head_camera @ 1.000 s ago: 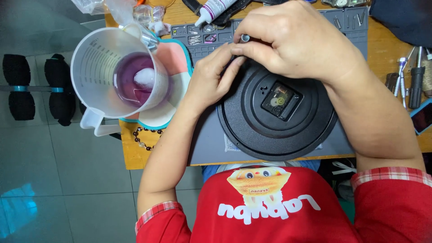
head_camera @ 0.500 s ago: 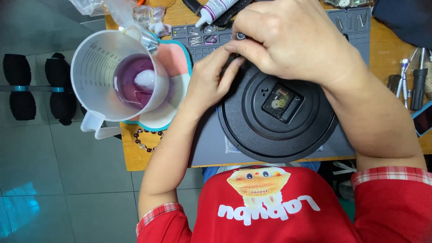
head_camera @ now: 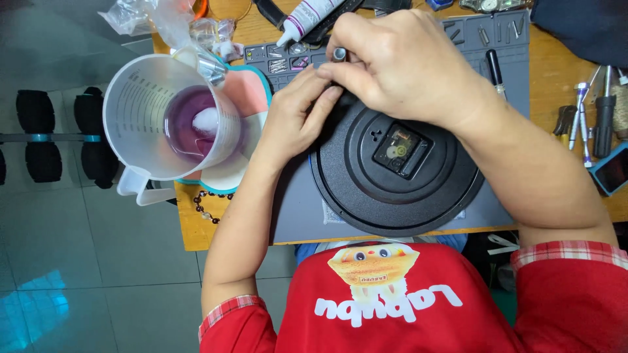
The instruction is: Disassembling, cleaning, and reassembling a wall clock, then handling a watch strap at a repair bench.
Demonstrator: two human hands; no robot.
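A round black wall clock (head_camera: 392, 196) lies face down on a grey work mat (head_camera: 294, 222), its movement (head_camera: 401, 150) showing in the middle. My right hand (head_camera: 405, 65) is closed over the clock's top rim and grips a small screwdriver; only the grey handle end (head_camera: 339, 53) sticks out. My left hand (head_camera: 297, 117) rests at the clock's upper left edge, fingertips pressed against the rim just below the screwdriver. The tool's tip is hidden under my fingers.
A clear measuring jug (head_camera: 131, 111) with purple liquid stands at the left on a teal-rimmed tray. A glue tube (head_camera: 307, 16) lies at the back. Hand tools (head_camera: 589, 117) and a phone (head_camera: 611, 171) sit at the right. Dumbbells (head_camera: 59, 137) lie on the floor.
Both hands stay at the clock's top rim. They have barely shifted, and the clock has not moved.
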